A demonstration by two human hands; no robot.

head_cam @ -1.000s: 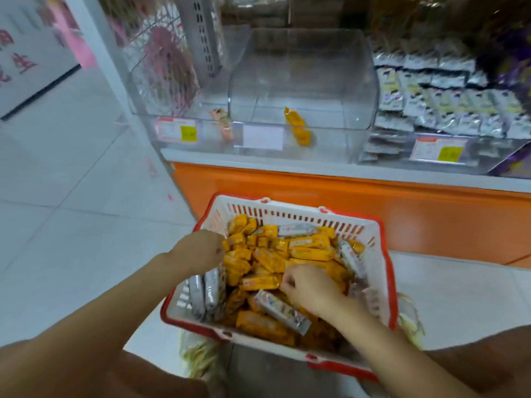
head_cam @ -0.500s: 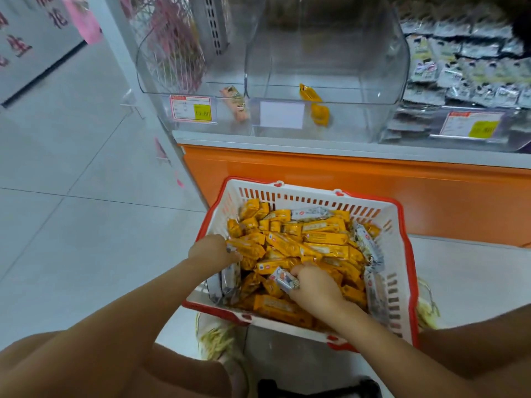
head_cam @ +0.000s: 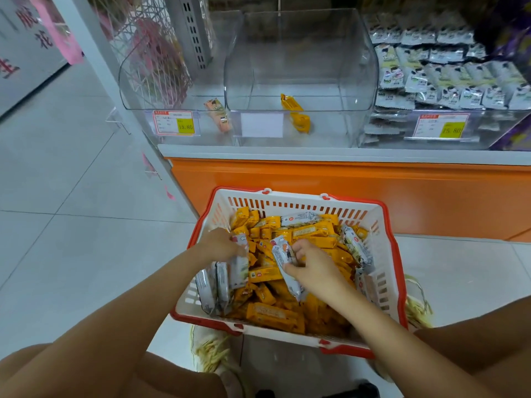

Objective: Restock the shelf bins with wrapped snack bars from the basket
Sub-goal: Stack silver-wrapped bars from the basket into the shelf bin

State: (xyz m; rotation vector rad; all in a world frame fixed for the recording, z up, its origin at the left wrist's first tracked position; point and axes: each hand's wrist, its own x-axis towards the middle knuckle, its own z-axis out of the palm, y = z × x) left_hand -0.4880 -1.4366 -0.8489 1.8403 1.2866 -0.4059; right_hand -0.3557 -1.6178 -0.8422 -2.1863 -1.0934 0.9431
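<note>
A white basket with a red rim (head_cam: pixel 385 271) sits on the floor below the shelf, full of orange and silver wrapped bars. My left hand (head_cam: pixel 219 245) grips a silver bar (head_cam: pixel 240 262) at the basket's left side. My right hand (head_cam: pixel 311 261) holds another silver bar (head_cam: pixel 286 267) over the middle of the pile. Above, a clear middle bin (head_cam: pixel 300 81) contains two orange bars (head_cam: pixel 296 113). The clear left bin (head_cam: pixel 172 90) holds a single pale orange bar (head_cam: pixel 219 114).
A bin of silver-white packets (head_cam: pixel 448 79) fills the shelf at right. An orange shelf base (head_cam: pixel 373 191) stands behind the basket. Price tags (head_cam: pixel 173 122) hang on the bin fronts. Grey tiled floor (head_cam: pixel 71 196) spreads to the left. My knees frame the bottom corners.
My right hand has lifted a silver bar out of the pile and turned it upright. My left hand has closed round a silver bar at the left side.
</note>
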